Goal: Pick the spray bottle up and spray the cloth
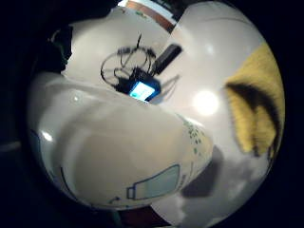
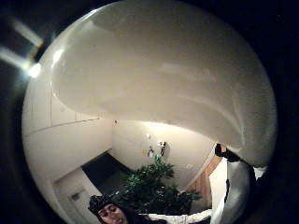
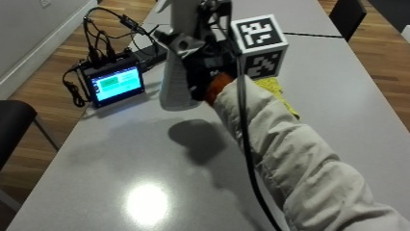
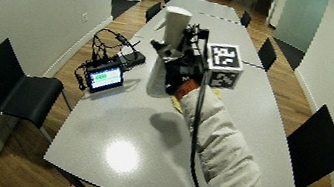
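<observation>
Gripping spray bottle (image 3: 176, 62) aloft, gloved grip (image 3: 204, 72), yellow cloth (image 3: 276, 91) just beside, table (image 3: 147, 168).

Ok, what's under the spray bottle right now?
The spray bottle is lifted in the right hand. Below it is bare grey table carrying its shadow. The yellow cloth lies off to the side, not underneath. The sleeve hides the table beyond.

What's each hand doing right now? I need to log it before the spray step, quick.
Right hand: gripping the white spray bottle, lifted off the table.
Other hand: not in view, cannot be told.
</observation>
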The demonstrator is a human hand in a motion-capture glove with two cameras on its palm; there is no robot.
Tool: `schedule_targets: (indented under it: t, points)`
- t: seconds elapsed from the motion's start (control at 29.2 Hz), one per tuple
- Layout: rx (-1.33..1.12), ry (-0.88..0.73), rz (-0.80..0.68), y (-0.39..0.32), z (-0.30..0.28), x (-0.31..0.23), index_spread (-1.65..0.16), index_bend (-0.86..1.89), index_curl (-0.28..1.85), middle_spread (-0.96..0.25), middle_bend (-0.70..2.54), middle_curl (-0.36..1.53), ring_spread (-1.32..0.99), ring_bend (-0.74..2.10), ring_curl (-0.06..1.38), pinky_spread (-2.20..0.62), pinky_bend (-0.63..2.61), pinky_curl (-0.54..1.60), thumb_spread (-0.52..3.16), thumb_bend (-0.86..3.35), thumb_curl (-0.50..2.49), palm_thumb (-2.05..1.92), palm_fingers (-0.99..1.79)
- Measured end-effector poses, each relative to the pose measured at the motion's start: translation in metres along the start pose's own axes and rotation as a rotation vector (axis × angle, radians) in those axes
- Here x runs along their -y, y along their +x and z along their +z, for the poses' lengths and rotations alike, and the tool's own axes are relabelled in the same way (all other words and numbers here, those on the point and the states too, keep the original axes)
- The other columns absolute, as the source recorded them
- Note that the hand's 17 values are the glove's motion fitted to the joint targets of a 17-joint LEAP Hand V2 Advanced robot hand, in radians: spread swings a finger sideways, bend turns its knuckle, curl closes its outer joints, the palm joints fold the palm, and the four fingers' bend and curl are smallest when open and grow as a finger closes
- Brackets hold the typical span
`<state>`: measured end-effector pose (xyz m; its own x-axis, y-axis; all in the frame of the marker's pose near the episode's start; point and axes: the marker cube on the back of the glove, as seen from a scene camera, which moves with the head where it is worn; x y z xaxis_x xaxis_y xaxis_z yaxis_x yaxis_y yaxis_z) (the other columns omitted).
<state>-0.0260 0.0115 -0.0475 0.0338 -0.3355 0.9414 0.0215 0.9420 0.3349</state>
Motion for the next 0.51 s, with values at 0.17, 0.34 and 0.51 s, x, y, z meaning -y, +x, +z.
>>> schedule_targets:
  t: [0.17,0.34,0.51]
  points:
    - [0.022,-0.156,0.032,0.024,0.052,-0.016,-0.28,0.08,0.35,-0.13,0.35,0.54,-0.14,0.48,0.5,-0.18,0.3,0.44,0.51,-0.01,0.7,1.19,0.83]
    - [0.03,-0.21,0.032,0.035,0.071,-0.025,-0.28,0.1,0.33,-0.12,0.37,0.55,-0.13,0.48,0.49,-0.15,0.26,0.42,0.62,-0.01,0.69,1.19,0.77]
    - [0.011,-0.229,0.017,0.043,0.075,-0.028,-0.28,0.11,0.32,-0.11,0.38,0.55,-0.12,0.48,0.49,-0.13,0.2,0.4,0.73,-0.01,0.68,1.18,0.74]
